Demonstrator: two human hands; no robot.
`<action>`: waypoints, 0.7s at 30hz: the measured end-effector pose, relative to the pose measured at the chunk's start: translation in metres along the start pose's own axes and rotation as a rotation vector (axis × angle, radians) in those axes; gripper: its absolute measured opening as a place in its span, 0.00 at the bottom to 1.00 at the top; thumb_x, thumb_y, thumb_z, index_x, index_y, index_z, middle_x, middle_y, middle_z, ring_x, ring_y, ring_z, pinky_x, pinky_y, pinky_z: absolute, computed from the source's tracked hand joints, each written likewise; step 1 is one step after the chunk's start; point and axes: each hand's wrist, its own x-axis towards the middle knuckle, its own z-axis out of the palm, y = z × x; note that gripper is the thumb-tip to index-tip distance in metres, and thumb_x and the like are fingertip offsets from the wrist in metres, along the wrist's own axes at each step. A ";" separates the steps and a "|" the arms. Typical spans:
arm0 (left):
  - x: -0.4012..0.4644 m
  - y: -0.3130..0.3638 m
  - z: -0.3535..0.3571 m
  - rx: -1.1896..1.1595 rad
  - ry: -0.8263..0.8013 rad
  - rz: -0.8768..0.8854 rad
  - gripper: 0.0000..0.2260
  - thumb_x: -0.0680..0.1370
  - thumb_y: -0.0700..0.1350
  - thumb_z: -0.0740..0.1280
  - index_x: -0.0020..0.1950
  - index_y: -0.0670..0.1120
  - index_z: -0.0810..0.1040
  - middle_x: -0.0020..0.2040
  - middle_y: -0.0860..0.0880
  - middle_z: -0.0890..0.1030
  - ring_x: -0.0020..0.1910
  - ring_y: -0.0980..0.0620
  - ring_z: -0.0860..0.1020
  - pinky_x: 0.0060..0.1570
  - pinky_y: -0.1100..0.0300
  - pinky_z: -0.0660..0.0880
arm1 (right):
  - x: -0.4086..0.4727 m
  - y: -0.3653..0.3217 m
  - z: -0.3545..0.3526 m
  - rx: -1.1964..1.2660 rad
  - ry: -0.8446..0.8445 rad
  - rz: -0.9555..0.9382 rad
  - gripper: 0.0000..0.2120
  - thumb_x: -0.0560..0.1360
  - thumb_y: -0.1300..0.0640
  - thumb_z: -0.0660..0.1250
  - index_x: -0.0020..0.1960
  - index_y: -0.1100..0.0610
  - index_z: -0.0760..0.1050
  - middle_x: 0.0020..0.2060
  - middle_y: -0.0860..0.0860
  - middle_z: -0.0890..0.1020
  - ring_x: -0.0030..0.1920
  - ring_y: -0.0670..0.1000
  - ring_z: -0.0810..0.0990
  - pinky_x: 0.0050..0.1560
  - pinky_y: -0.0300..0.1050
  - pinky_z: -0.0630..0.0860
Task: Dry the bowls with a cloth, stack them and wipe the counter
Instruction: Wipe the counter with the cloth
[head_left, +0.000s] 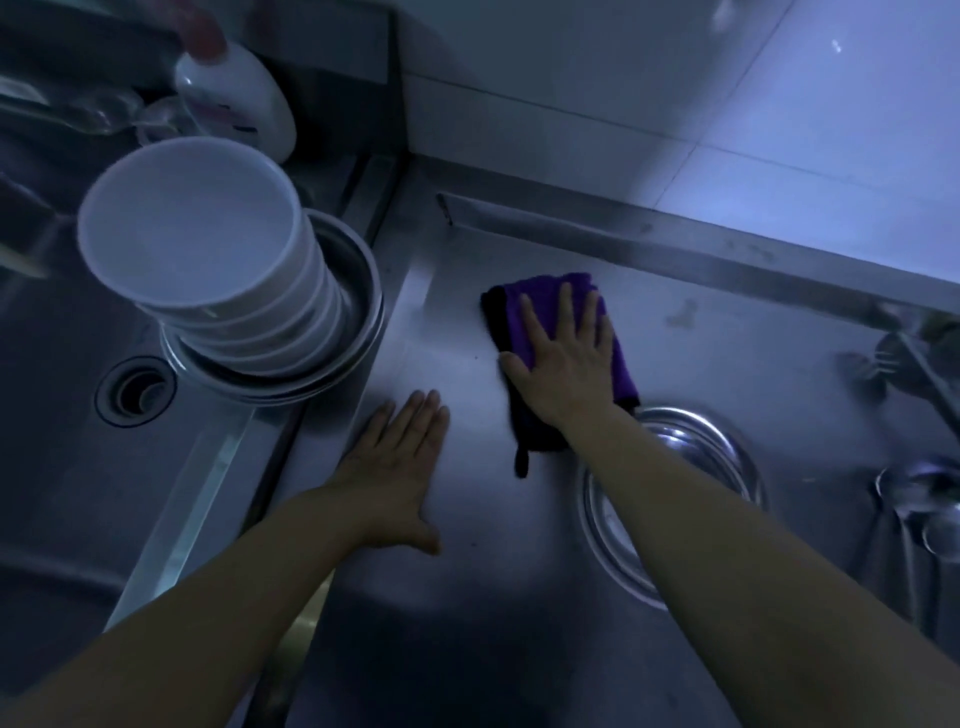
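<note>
Nearest the camera, the left hand (397, 467) lies flat on the steel bench (467, 597), fingers straight and close together, thumb out to the side. It holds nothing and looks to be bracing the person at the bench's left edge, just beside the sink (78, 467).

A little farther on and to the right, the right hand (563, 358) presses flat on the purple cloth (618, 358), fingers spread and straight, with no pinch or curl to be seen. The cloth lies on the bench directly under that palm. It is folded into a rough oblong whose long axis runs from the near side, where a dark corner trails toward the person, away toward the back wall, leaning slightly left. The right hand is therefore the working hand, already on the cloth, and the left is well apart from it.

Just right of the right forearm, a steel bowl (691, 457) sits upright on the bench, its rim touching or nearly touching the cloth's near corner. A wiping stroke to the right would meet it, so the open run of bench lies to the left and toward the far ledge.

Farther off on the left, the stack of white bowls (208, 244) stands inside steel bowls (358, 291) at the sink's corner. Stacking looks done and the wiping is in hand.

Beyond them stands a white bottle (244, 98).
</note>
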 end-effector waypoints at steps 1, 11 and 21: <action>-0.003 0.001 -0.001 -0.017 0.034 -0.005 0.61 0.61 0.73 0.63 0.64 0.48 0.17 0.63 0.50 0.15 0.64 0.51 0.18 0.60 0.57 0.18 | -0.007 -0.010 0.002 -0.001 -0.008 -0.051 0.35 0.75 0.32 0.47 0.77 0.43 0.41 0.77 0.58 0.42 0.75 0.64 0.37 0.73 0.61 0.39; -0.090 0.012 0.028 0.037 0.219 -0.155 0.61 0.51 0.65 0.76 0.72 0.32 0.57 0.72 0.33 0.62 0.71 0.38 0.60 0.68 0.45 0.48 | -0.137 -0.061 0.031 0.010 -0.035 -0.386 0.37 0.73 0.33 0.51 0.77 0.43 0.45 0.77 0.57 0.45 0.75 0.62 0.37 0.74 0.61 0.38; -0.105 0.006 0.056 0.085 0.104 -0.142 0.57 0.63 0.70 0.62 0.68 0.44 0.23 0.69 0.44 0.23 0.66 0.46 0.20 0.64 0.46 0.21 | -0.146 -0.035 0.028 -0.030 -0.007 -0.436 0.36 0.71 0.34 0.55 0.76 0.44 0.54 0.77 0.55 0.56 0.76 0.62 0.49 0.73 0.59 0.48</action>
